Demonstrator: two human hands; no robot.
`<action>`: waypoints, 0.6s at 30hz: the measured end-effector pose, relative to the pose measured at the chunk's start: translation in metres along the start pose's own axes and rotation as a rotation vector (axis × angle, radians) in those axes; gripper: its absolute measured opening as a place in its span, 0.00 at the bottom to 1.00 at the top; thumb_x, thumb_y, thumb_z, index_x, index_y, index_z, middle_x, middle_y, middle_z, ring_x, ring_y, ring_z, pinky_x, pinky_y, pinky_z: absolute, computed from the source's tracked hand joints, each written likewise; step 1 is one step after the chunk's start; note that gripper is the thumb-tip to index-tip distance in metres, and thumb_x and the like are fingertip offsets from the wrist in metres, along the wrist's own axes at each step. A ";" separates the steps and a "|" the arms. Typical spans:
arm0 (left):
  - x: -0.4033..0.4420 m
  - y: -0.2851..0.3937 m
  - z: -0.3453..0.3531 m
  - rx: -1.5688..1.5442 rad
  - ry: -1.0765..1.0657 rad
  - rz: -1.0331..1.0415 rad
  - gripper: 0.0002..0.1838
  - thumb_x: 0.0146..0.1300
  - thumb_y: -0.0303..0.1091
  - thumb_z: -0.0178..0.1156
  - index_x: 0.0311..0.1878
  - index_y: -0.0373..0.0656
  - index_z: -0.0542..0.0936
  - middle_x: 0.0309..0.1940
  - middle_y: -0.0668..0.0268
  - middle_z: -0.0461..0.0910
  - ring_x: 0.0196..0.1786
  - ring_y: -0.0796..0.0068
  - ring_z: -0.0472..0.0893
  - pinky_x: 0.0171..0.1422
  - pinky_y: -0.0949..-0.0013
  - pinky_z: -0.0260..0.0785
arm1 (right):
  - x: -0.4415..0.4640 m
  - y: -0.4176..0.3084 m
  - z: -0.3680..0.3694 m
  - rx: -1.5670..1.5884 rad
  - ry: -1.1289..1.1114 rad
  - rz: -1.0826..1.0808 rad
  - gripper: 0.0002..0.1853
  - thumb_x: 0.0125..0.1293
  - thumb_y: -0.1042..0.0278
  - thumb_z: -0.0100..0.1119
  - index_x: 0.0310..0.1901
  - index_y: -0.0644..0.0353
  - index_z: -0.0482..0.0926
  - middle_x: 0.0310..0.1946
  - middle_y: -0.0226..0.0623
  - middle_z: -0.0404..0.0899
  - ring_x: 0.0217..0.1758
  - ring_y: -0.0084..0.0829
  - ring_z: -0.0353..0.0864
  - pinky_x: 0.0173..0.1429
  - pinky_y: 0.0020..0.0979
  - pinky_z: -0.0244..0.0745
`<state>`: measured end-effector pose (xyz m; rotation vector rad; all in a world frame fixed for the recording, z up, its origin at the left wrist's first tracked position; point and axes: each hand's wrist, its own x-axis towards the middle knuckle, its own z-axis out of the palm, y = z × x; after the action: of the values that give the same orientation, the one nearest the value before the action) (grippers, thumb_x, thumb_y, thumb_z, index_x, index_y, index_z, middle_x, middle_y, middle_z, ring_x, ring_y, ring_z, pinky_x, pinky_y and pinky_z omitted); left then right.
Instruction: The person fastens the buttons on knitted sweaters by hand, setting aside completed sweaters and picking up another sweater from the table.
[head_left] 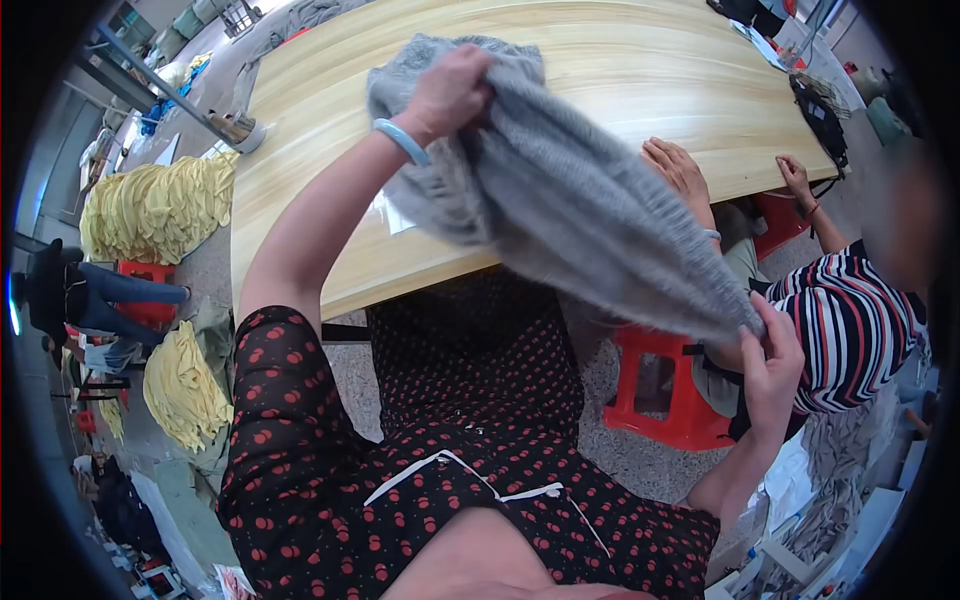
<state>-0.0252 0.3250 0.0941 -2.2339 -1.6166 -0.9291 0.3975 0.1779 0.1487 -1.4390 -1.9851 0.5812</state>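
Note:
A grey knitted garment [600, 195], perhaps a sweater, is stretched from the wooden table [340, 150] to the right, out over the table's front edge. My left hand [455, 88], with a pale bracelet at the wrist, is closed on its upper part above the tabletop. At the lower right, my right hand [772, 365] pinches the ribbed end of the cloth between thumb and fingers. Part of the garment is blurred by motion. Under it, a bit of white paper [396, 215] shows on the table.
A co-worker in a striped shirt [840, 325] sits close on my right, one hand [678, 172] on the table. Red stools [655, 400] stand beside me. Yellow garments [160, 210] are heaped at the left. A black bag [818, 110] lies at the table's right edge.

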 end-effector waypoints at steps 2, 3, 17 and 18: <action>-0.005 -0.005 -0.034 -0.062 0.297 0.002 0.12 0.48 0.26 0.56 0.38 0.38 0.72 0.39 0.53 0.74 0.44 0.51 0.73 0.47 0.58 0.66 | -0.001 0.006 0.003 -0.038 0.073 -0.037 0.12 0.57 0.81 0.51 0.44 0.68 0.74 0.33 0.33 0.72 0.36 0.22 0.71 0.44 0.21 0.65; -0.005 -0.007 -0.047 -0.112 0.442 0.046 0.10 0.46 0.28 0.59 0.33 0.38 0.72 0.32 0.56 0.74 0.36 0.55 0.75 0.39 0.61 0.69 | -0.001 0.009 0.003 -0.012 0.133 -0.065 0.10 0.57 0.81 0.52 0.42 0.68 0.74 0.32 0.35 0.72 0.35 0.24 0.72 0.44 0.22 0.66; -0.168 0.141 -0.149 -0.150 0.292 0.348 0.11 0.41 0.29 0.62 0.21 0.45 0.67 0.19 0.65 0.65 0.18 0.67 0.68 0.20 0.69 0.63 | 0.061 0.005 -0.096 -0.994 0.836 -0.655 0.15 0.63 0.67 0.46 0.48 0.63 0.74 0.44 0.48 0.76 0.43 0.48 0.76 0.42 0.40 0.72; -0.201 0.152 -0.121 -0.314 0.049 0.316 0.12 0.39 0.28 0.60 0.21 0.44 0.65 0.19 0.65 0.64 0.18 0.65 0.70 0.18 0.66 0.62 | 0.062 0.002 -0.087 -0.996 0.795 -0.703 0.15 0.63 0.67 0.45 0.48 0.64 0.74 0.45 0.49 0.76 0.43 0.50 0.76 0.42 0.41 0.73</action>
<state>0.0326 0.0511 0.0914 -2.5471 -1.1115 -1.1999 0.4460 0.2375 0.2240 -1.0076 -1.8979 -1.2418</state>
